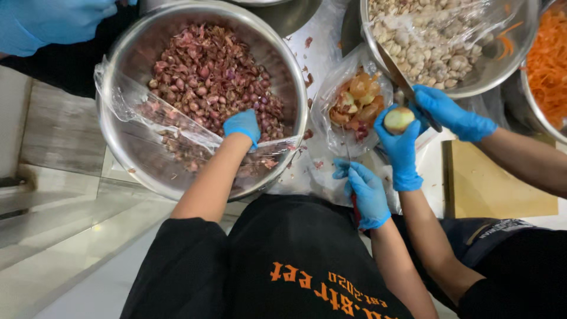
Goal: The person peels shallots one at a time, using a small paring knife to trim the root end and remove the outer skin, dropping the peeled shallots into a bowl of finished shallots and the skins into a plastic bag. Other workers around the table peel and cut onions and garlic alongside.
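Observation:
My left hand point(242, 126), in a blue glove, reaches into a large steel bowl point(127, 159) heaped with small red shallots point(207, 74). Its fingers dip into the pile and are hidden. My right hand point(367, 195), also gloved, is closed on a small knife with a red handle point(355, 208). The thin blade points up toward a plastic bag of peelings point(357, 103). Clear plastic film point(159, 121) lies across the near side of the bowl.
A co-worker on the right holds a peeled bulb point(399, 120) in one gloved hand point(401, 156) and a long knife point(401, 77) in the other. A steel bowl of pale peeled pieces point(425, 41), shredded carrot point(549, 65) and a wooden board point(490, 189) lie beyond. Another person's glove point(53, 20) shows top left.

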